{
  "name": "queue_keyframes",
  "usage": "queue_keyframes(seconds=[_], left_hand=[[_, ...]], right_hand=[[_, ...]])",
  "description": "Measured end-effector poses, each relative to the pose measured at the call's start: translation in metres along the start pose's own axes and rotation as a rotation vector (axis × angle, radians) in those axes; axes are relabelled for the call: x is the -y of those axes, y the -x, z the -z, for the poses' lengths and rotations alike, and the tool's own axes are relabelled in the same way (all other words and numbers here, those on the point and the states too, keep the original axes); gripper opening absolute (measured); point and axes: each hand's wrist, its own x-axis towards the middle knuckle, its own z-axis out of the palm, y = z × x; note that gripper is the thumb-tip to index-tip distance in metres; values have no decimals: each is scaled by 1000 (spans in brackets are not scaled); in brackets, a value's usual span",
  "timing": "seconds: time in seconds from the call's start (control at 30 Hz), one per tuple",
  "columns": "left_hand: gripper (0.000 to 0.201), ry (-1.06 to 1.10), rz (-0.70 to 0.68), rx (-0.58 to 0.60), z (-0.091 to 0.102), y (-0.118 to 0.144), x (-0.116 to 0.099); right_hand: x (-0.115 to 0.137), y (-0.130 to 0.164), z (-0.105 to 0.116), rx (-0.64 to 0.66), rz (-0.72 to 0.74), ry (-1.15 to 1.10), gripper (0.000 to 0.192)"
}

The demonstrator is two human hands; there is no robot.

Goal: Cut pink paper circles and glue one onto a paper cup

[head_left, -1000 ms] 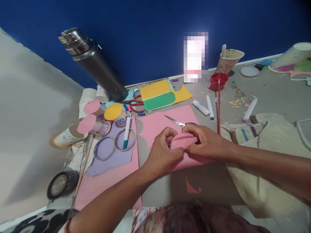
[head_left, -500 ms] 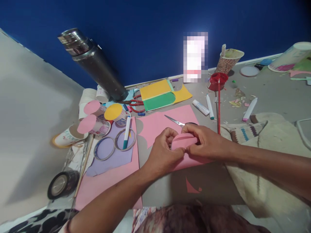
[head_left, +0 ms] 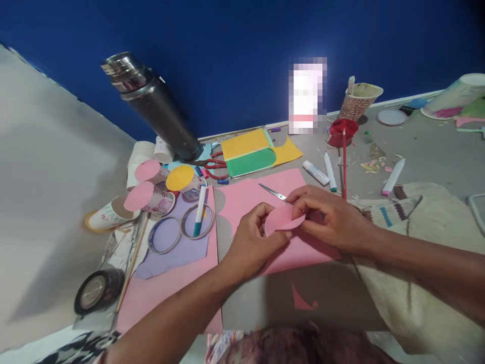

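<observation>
A round pink paper piece (head_left: 279,217) is pinched between both hands, its right side bent upward. My left hand (head_left: 255,237) grips its left and lower edge, thumb in front. My right hand (head_left: 326,217) is closed on the curled right edge. Beneath them lies a sheet of pink paper (head_left: 280,255) with round bites cut from its left side. Scissors (head_left: 273,192) rest on that sheet just beyond my hands, their handles hidden by my right hand. Nearer my body is a small pink paper scrap (head_left: 301,298) on the grey table.
To the left stand paper cups with pink and yellow discs (head_left: 180,179), two tape rolls (head_left: 164,235) and a marker (head_left: 200,212). A dark flask (head_left: 162,114) leans by the wall. On the right are a glue tube (head_left: 316,173), a red pot (head_left: 341,134) and a beige cloth (head_left: 428,242).
My right fingers have shifted along the paper's edge and the disc now curls up on its right side. The whole view has tilted slightly, moving the scene a little downward.
</observation>
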Motion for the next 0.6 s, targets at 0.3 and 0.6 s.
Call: queue_keyframes(seconds=[0.3,0.6], left_hand=[[26,228,196,79,9,-6,-2],[30,216,152,-27,9,-7,-4]], right_hand=[[-5,2,4,-92,226,99,22],[-8,2,7,-72,321,211,23]])
